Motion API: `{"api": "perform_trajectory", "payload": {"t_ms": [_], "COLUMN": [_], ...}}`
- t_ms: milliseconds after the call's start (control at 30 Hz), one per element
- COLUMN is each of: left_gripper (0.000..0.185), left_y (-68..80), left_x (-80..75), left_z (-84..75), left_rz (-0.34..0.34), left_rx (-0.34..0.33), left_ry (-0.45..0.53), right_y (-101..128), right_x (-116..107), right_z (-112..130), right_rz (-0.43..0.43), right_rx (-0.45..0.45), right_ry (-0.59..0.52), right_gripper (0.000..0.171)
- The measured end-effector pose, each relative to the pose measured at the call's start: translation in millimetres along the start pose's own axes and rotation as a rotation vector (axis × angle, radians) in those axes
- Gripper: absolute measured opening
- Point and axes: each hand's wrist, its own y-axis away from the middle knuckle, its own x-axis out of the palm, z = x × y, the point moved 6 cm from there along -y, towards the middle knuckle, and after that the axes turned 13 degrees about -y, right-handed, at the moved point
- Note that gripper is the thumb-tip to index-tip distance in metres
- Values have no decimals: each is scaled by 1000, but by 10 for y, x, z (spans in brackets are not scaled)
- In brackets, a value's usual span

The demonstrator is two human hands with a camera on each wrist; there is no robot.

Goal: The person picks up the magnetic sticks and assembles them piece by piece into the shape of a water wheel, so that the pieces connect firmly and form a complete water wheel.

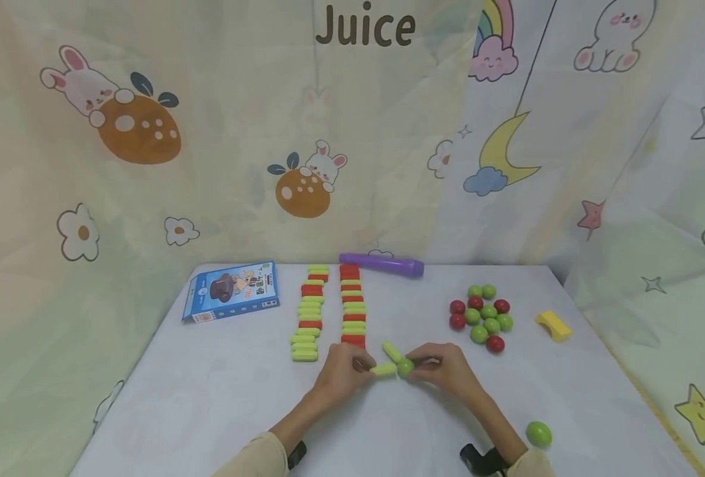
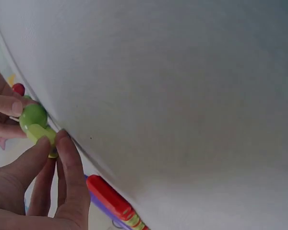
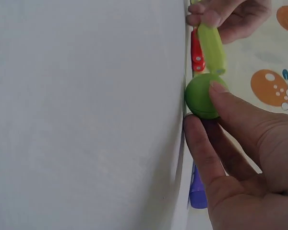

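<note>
Between thumb and fingers my left hand [image 1: 342,375] pinches a yellow-green plastic stick [image 1: 383,370]. My right hand [image 1: 450,375] holds a green ball [image 1: 405,368] by its side. The free end of the stick points at the ball and comes right up to it, as the right wrist view shows with the ball [image 3: 201,97] below the stick [image 3: 212,50]. A second yellow-green stick [image 1: 391,352] slants away behind the ball, its near end at the ball. Both hands are low over the white table.
Two columns of red and yellow-green sticks [image 1: 310,311] [image 1: 353,308] run up the table. Red and green balls [image 1: 491,325] cluster at right, near a yellow arch block [image 1: 553,326]. One green ball [image 1: 539,434] lies at front right. Behind are a blue box [image 1: 231,291] and purple tube [image 1: 381,264].
</note>
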Motion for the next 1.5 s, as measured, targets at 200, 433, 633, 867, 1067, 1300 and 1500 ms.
{"api": "perform_trajectory", "payload": {"t_ms": [200, 433, 633, 867, 1067, 1300, 1500], "left_gripper": [16, 16, 21, 19, 18, 17, 14], "left_y": [-5, 3, -31, -42, -2, 53, 78], "left_x": [16, -251, -315, -242, -203, -230, -177], "left_z": [15, 170, 300, 316, 265, 243, 235], "left_rz": [11, -210, -236, -168, -129, -93, -3], "left_rx": [-40, -127, -179, -182, -176, -146, -76], "left_ry": [21, -7, -75, -107, -152, -123, -15], "right_y": [29, 70, -108, -373, -368, -218, -134], "right_x": [14, -46, -115, 43, 48, -85, -150], "right_z": [-23, 2, 32, -126, -63, 40, 21], "right_rz": [-40, -55, 137, 304, 277, 225, 182], "right_rx": [43, 83, -44, -18, -112, -226, -190], "right_ry": [-35, -23, -65, 61, 248, 385, 367], "right_gripper": [30, 34, 49, 51, 38, 26, 26]}}
